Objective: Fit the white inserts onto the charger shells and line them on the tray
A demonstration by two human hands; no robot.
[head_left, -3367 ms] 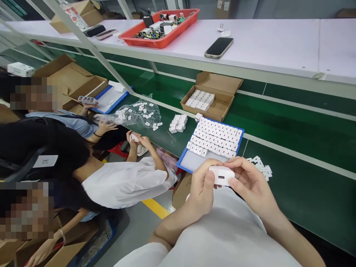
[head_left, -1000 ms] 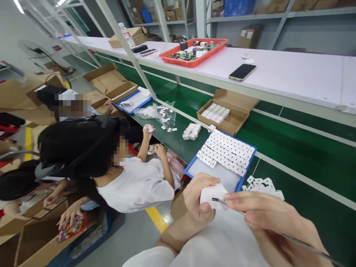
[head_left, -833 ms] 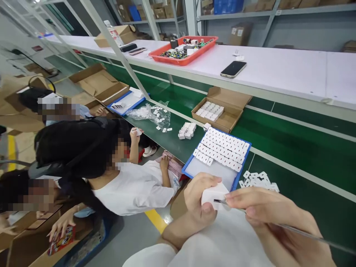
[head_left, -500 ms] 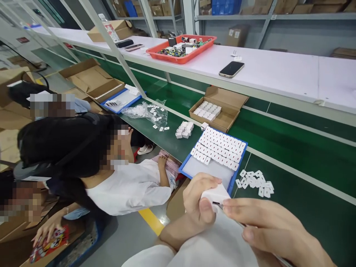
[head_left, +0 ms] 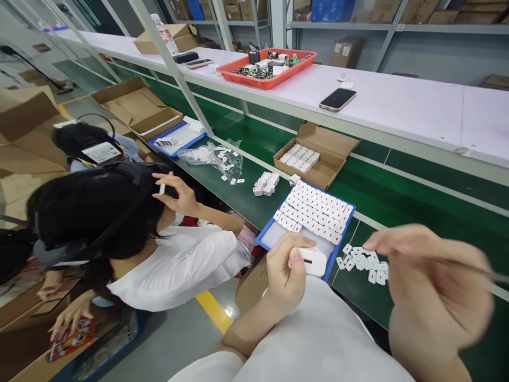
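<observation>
My left hand (head_left: 287, 270) is closed around a small white charger (head_left: 311, 261) with a dark slot facing up, just in front of the blue tray (head_left: 302, 241). My right hand (head_left: 431, 286) is lifted to the right and blurred by motion; its fingers pinch a thin metal tool (head_left: 483, 270) that points right. Rows of white chargers (head_left: 316, 209) fill the far part of the tray. A pile of small white labels (head_left: 366, 261) lies on the green belt (head_left: 417, 212) between my hands.
An open cardboard box (head_left: 318, 154) with white parts sits behind the tray. A person in white (head_left: 175, 260) sits to my left, one hand raised to the head. A phone (head_left: 338, 98) and a red bin (head_left: 270, 66) rest on the white shelf.
My right hand has drawn the tool away from the charger's slot, up and to the right. The person beside me has raised a hand to the head.
</observation>
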